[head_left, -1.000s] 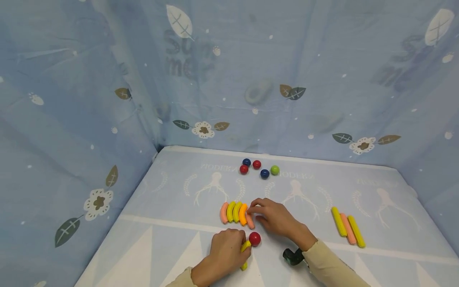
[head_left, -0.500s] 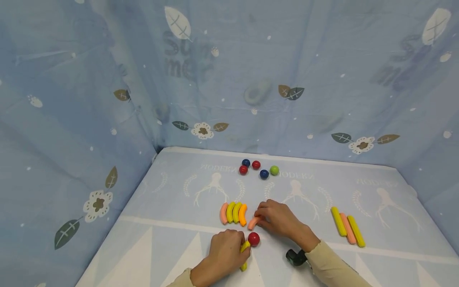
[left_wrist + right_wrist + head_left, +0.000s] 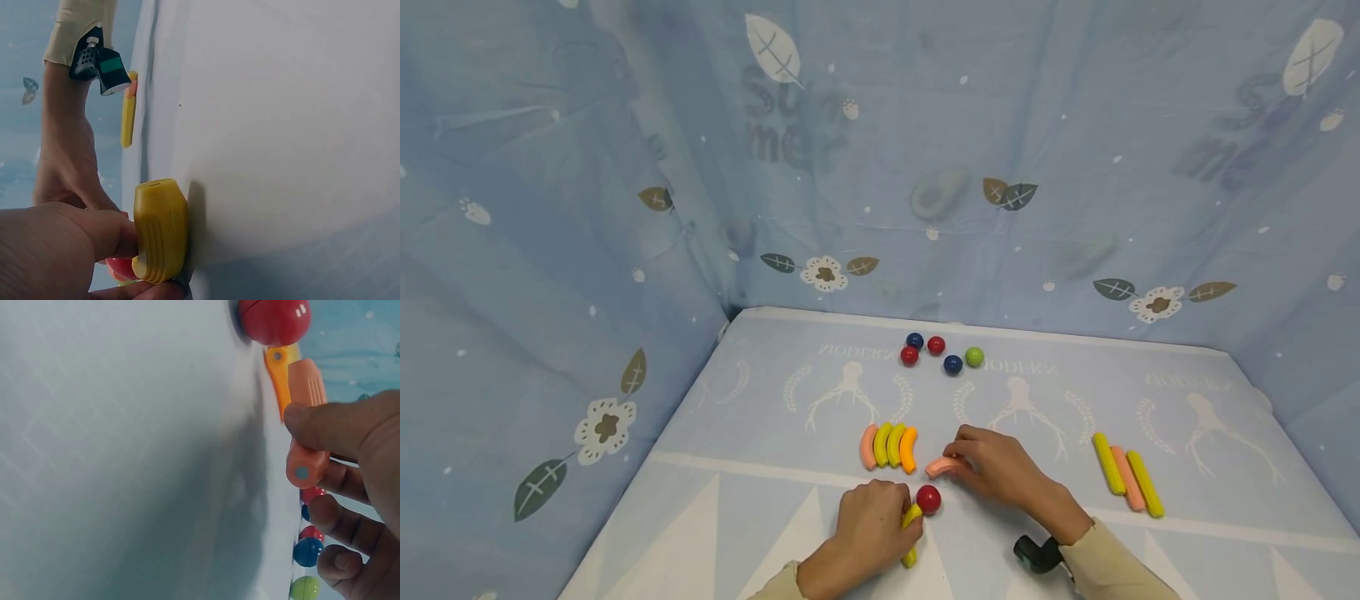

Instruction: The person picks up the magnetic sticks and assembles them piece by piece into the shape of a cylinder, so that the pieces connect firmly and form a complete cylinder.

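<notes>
In the head view, my left hand (image 3: 872,521) grips a yellow curved plastic piece (image 3: 910,557) at the front of the table. The left wrist view shows this yellow piece (image 3: 161,231) held by thumb and fingers, ridges on its face. A red ball (image 3: 928,500) lies by its upper end. My right hand (image 3: 996,467) pinches a pink curved piece (image 3: 942,467), lying nearly sideways in the head view. In the right wrist view, the thumb crosses the middle of the pink piece (image 3: 306,381). To its left, an orange curved piece (image 3: 907,452) ends a row of pink and yellow ones.
Blue, red and green balls (image 3: 952,364) sit loosely grouped toward the back. On the right lie two yellow sticks (image 3: 1146,483) with a pink stick (image 3: 1127,478) between them. A black camera (image 3: 1036,554) is on the right wrist. Patterned blue curtain (image 3: 880,167) surrounds the table.
My right hand has drawn the pink curved piece away from the row's right end, moving right and turning it nearly sideways. The left hand stays put; the red ball shifted slightly left.
</notes>
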A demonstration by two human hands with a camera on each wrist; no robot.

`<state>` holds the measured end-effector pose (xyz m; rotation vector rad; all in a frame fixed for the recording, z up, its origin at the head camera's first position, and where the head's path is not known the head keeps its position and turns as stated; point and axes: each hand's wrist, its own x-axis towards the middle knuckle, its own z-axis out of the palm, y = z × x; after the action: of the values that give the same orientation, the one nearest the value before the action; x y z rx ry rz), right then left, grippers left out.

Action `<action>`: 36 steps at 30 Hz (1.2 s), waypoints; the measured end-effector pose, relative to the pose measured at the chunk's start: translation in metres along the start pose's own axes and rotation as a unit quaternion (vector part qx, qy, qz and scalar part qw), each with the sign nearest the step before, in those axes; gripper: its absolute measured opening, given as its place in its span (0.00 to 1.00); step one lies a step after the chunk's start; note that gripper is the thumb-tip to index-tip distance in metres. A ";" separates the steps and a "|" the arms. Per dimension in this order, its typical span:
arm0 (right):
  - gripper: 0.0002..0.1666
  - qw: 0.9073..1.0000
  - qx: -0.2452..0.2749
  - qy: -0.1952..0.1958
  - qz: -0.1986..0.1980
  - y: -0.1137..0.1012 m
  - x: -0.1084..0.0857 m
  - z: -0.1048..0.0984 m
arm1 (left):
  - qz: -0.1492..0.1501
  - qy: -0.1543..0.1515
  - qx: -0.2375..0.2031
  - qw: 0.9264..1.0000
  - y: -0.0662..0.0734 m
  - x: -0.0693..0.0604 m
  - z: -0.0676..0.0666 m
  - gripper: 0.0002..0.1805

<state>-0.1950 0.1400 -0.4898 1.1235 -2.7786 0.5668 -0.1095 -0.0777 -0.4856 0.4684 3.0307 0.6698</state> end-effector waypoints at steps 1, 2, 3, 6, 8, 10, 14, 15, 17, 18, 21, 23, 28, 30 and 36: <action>0.09 1.000 0.003 -0.001 0.005 0.000 -0.001 -0.001 | -0.001 -0.001 0.000 1.000 0.000 0.000 0.000 0.14; 0.09 1.000 0.005 -0.002 0.010 -0.001 -0.003 -0.002 | -0.003 -0.003 0.000 1.000 0.000 0.001 0.001 0.14; 0.10 1.000 0.008 -0.004 0.015 -0.001 -0.004 -0.003 | -0.004 -0.004 0.000 1.000 -0.001 0.001 0.001 0.13; 0.10 0.999 0.014 -0.008 0.029 -0.002 -0.008 -0.005 | -0.007 -0.007 -0.003 1.000 -0.001 0.002 0.002 0.13; 0.11 0.999 0.018 -0.012 0.036 -0.002 -0.010 -0.006 | -0.010 -0.009 -0.005 1.000 -0.002 0.002 0.003 0.13; 0.11 0.999 0.022 -0.019 0.044 -0.002 -0.012 -0.007 | -0.013 -0.010 -0.005 1.000 -0.002 0.001 0.003 0.13; 0.12 0.997 0.025 -0.033 0.057 -0.002 -0.017 -0.007 | -0.018 -0.009 -0.002 1.000 -0.002 0.001 0.003 0.13; 0.12 0.997 0.026 -0.036 0.060 -0.001 -0.018 -0.007 | -0.018 -0.008 -0.001 1.000 -0.002 0.001 0.003 0.13; 0.11 0.997 0.027 -0.038 0.063 -0.001 -0.021 -0.007 | -0.018 -0.006 -0.002 1.000 -0.002 0.001 0.003 0.13; 0.11 0.997 0.028 -0.039 0.063 0.000 -0.022 -0.007 | -0.018 -0.005 -0.003 1.000 -0.002 0.001 0.003 0.13; 0.10 0.997 0.035 -0.039 0.062 0.000 -0.026 -0.006 | -0.018 -0.002 -0.005 1.000 -0.002 0.001 0.003 0.14; 0.09 0.996 0.043 -0.040 0.059 0.000 -0.027 -0.006 | -0.020 -0.002 -0.007 1.000 -0.002 0.000 0.003 0.13; 0.10 0.996 0.060 -0.050 0.047 -0.003 -0.028 -0.004 | -0.024 -0.008 -0.011 1.000 -0.001 0.000 0.004 0.13; 0.10 0.996 0.060 -0.053 0.042 -0.004 -0.027 -0.004 | -0.025 -0.010 -0.013 1.000 -0.001 0.000 0.004 0.13; 0.10 0.996 0.051 -0.060 0.042 -0.006 -0.023 -0.003 | -0.032 -0.015 -0.012 0.999 0.000 -0.003 0.004 0.13</action>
<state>-0.1744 0.1524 -0.4908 1.0978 -2.9414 0.6798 -0.1067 -0.0768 -0.4897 0.3757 2.9921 0.6881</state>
